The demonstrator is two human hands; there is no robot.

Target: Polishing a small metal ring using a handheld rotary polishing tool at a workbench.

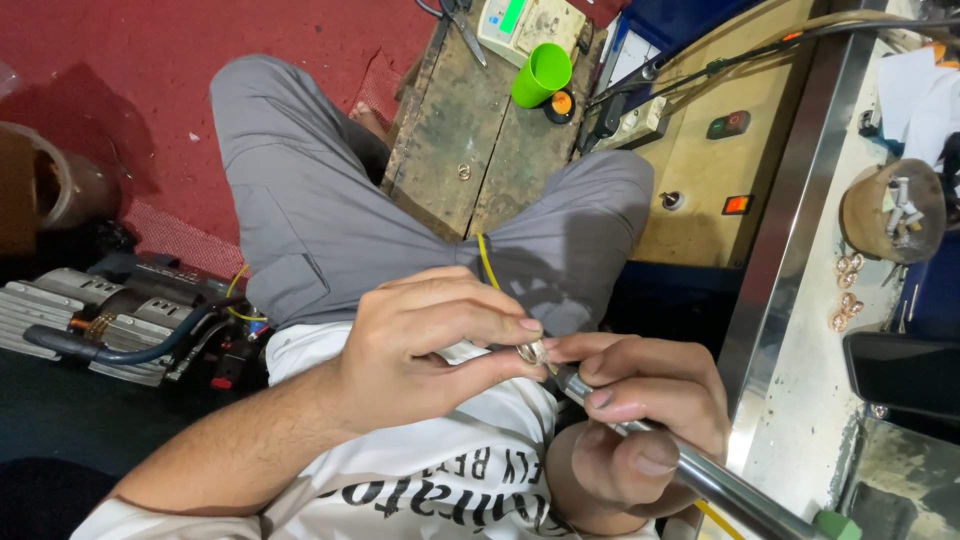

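Steel rod (700, 475) in right hand (640, 420) points up-left toward left hand (420, 345)

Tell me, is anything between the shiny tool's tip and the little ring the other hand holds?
Nothing visible. The left hand pinches the small ring, and the metal tool in the right hand meets it directly.
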